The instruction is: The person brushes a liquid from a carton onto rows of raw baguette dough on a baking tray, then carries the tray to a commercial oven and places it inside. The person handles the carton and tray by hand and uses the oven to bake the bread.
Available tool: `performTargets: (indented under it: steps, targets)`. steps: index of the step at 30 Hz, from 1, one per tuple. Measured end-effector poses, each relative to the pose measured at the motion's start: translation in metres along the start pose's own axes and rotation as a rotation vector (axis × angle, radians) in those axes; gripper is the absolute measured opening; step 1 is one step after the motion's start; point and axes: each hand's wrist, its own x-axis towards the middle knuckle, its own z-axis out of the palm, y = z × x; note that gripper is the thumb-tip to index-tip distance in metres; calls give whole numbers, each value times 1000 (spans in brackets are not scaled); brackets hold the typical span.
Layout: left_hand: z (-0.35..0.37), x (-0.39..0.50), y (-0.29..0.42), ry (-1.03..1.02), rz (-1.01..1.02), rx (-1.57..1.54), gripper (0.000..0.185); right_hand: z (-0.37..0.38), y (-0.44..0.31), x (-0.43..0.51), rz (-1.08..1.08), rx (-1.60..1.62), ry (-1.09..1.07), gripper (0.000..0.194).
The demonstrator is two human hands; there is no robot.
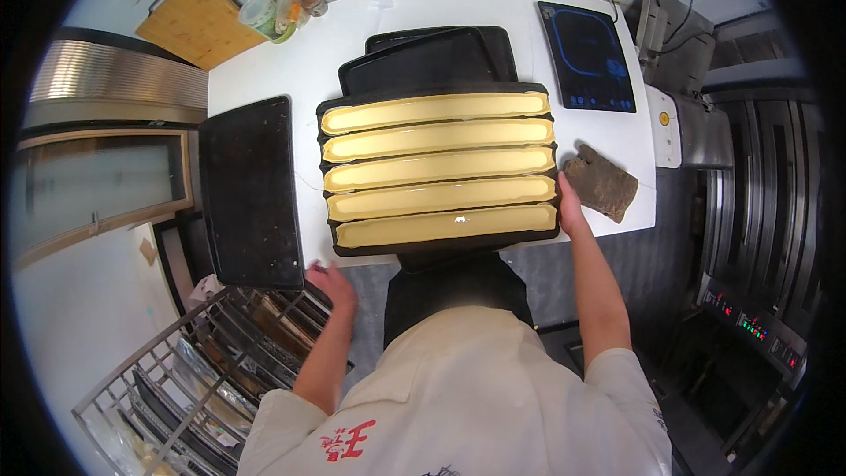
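Observation:
A black multi-channel baking tray (439,244) lies in front of me, its several long troughs filled with pale yellow batter (439,166). My right hand (572,206) grips the tray's right edge, with the thumb along its side. My left hand (334,285) is off that tray, near the lower right corner of a flat black baking sheet (251,192); it looks slightly blurred, and whether it touches the sheet I cannot tell. Behind the filled tray lie overlapping black baking trays (423,59). A worn brown oven mitt (601,182) lies just right of my right hand.
The white table (317,33) bears an induction cooktop (588,56) at back right. A wooden cutting board (198,20) and tubs (258,12) stand at back left. A metal rack (198,370) with trays is at lower left, a deck oven (753,327) at right.

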Motion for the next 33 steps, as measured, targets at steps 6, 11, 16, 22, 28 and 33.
performTargets:
  steps: [6,11,16,22,28,33]
  targets:
    - [14,-92,33,-809,-174,137,47,-12,14,13,-25,-33,35,58]
    - [58,-102,50,-1006,-56,421,48,-34,36,41,-36,-36,110,57]
    - [75,-110,29,-917,-387,149,44,-31,39,39,-99,-97,138,51]
    - [81,-110,6,-742,142,419,35,-10,26,14,-133,-108,152,55]
    - [65,-90,7,-992,-149,213,31,-10,29,15,-151,-208,265,51]
    - [18,-4,-13,-777,-456,-131,24,-12,26,15,-85,-151,217,55]
